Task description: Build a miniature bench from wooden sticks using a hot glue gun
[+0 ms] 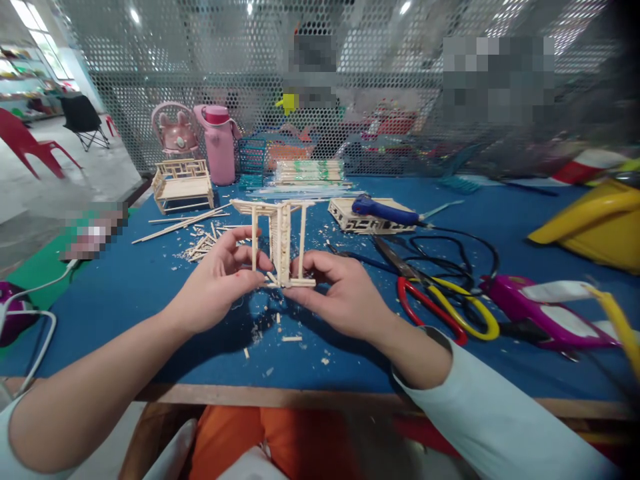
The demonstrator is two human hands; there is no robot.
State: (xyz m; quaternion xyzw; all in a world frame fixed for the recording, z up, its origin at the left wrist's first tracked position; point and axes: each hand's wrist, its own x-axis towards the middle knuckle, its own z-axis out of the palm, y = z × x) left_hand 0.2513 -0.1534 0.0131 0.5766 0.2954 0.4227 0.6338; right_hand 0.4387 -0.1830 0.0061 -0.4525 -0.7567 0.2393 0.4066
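Between my two hands a small frame of pale wooden sticks is held up over the blue tabletop. My left hand grips its lower left side, thumb at the bottom and fingers behind an upright stick. On the lower right, my right hand pinches the base, its fingers partly hidden behind the sticks. Cut stick pieces lie in a pile behind my left hand. Short offcuts and crumbs are scattered beneath the frame. A miniature stick bench stands farther back on the left.
At the right lie scissors with red and yellow handles, a blue glue gun resting on a stick-built piece, black cable and a purple tool. A pink bottle and bagged sticks stand before the perforated metal screen.
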